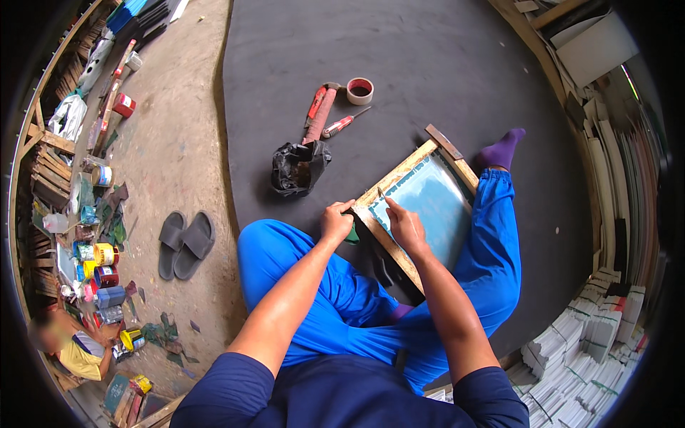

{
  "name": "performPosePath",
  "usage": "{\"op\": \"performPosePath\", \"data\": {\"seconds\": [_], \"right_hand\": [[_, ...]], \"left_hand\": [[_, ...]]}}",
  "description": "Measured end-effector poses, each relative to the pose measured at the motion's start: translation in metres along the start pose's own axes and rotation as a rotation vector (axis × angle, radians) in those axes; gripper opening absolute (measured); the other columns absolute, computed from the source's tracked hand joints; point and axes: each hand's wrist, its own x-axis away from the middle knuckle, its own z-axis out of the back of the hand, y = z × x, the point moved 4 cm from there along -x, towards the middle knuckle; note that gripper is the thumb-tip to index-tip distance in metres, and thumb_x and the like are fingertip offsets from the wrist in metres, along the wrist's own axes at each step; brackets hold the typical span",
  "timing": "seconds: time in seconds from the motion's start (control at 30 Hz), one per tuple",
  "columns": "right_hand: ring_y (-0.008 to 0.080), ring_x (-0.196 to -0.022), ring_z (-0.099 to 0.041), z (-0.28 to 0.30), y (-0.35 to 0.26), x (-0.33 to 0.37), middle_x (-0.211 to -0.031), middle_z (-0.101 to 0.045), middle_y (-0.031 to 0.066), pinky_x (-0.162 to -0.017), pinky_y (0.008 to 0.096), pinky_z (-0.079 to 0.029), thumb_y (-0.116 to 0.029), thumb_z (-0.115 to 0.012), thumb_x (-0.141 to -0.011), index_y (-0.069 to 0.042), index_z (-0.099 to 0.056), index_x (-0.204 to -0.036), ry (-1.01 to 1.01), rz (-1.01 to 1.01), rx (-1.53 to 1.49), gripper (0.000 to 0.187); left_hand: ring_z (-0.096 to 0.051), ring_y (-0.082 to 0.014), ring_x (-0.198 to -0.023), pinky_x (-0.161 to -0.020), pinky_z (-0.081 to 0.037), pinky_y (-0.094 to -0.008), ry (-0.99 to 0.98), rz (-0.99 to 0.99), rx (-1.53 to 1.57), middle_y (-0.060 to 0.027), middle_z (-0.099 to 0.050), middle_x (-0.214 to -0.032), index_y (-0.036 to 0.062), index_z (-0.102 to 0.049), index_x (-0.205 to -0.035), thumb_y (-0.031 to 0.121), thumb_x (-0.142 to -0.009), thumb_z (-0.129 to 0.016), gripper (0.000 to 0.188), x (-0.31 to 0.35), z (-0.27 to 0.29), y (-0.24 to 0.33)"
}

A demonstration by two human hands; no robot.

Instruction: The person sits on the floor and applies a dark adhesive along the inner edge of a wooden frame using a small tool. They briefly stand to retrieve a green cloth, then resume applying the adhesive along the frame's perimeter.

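A wooden frame with a blue-stained mesh sheet stretched in it lies tilted across my lap and lower leg. My left hand is closed at the frame's left corner, fingertips against the wood; a bit of green material shows below it. Over the mesh near that same corner, my right hand is closed, and a small pointed tip sticks out beyond its fingers. What that tip belongs to is mostly hidden. A brown bar lies across the frame's far corner.
Ahead on the dark mat are a black plastic bag, a red-handled hammer, a screwdriver and a tape roll. Sandals and paint cans lie left, near another person. Bundled stacks stand right.
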Motion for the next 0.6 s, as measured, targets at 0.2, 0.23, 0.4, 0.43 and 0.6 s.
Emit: {"op": "performPosePath", "data": {"seconds": [0.2, 0.23, 0.4, 0.43, 0.6], "right_hand": [[0.0166, -0.044, -0.050, -0.002, 0.014, -0.004, -0.060, -0.056, 0.0039, -0.042, 0.0341, -0.040, -0.032, -0.054, -0.104, -0.016, -0.058, -0.143, -0.311, -0.455, -0.560, 0.042], [0.0049, -0.045, -0.030, 0.008, -0.008, 0.000, -0.062, -0.038, -0.0059, -0.038, 0.0255, -0.026, -0.031, -0.054, -0.105, -0.014, -0.056, -0.145, -0.332, -0.566, -0.759, 0.043], [0.0080, -0.045, -0.038, -0.002, 0.009, -0.003, -0.064, -0.049, -0.0013, -0.041, 0.0293, -0.035, -0.030, -0.056, -0.104, -0.011, -0.060, -0.140, -0.123, -0.269, -0.586, 0.041], [0.0082, -0.045, -0.040, -0.008, 0.029, -0.008, -0.065, -0.052, -0.0001, -0.043, 0.0297, -0.037, -0.030, -0.056, -0.104, -0.011, -0.061, -0.139, 0.040, 0.000, -0.322, 0.041], [0.0088, -0.047, -0.044, -0.001, 0.006, -0.022, -0.068, -0.057, 0.0031, -0.046, 0.0302, -0.040, -0.030, -0.054, -0.104, -0.014, -0.062, -0.139, -0.261, -0.331, -0.421, 0.039]], "left_hand": [[-0.071, -0.0254, -0.096, -0.087, -0.053, -0.0313, 0.003, 0.001, -0.004, -0.0107, -0.074, -0.107, 0.0105, -0.076, -0.116, 0.000, -0.069, -0.057, 0.051, 0.000, -0.001, -0.008], [-0.071, -0.0231, -0.095, -0.085, -0.053, -0.0295, 0.000, 0.012, 0.014, -0.0107, -0.074, -0.106, 0.0095, -0.075, -0.117, -0.001, -0.069, -0.057, 0.052, -0.002, 0.001, -0.011], [-0.071, -0.0260, -0.097, -0.088, -0.053, -0.0314, -0.011, -0.007, -0.006, -0.0109, -0.074, -0.108, 0.0113, -0.075, -0.117, 0.001, -0.069, -0.057, 0.052, -0.004, -0.001, -0.009], [-0.071, -0.0283, -0.098, -0.089, -0.053, -0.0335, -0.024, -0.016, -0.010, -0.0107, -0.073, -0.109, 0.0126, -0.076, -0.116, 0.002, -0.070, -0.057, 0.051, -0.004, -0.004, 0.000], [-0.070, -0.0305, -0.099, -0.090, -0.054, -0.0357, -0.013, -0.001, 0.002, -0.0113, -0.073, -0.108, 0.0135, -0.077, -0.114, 0.004, -0.069, -0.057, 0.050, -0.002, 0.003, -0.009]]}}
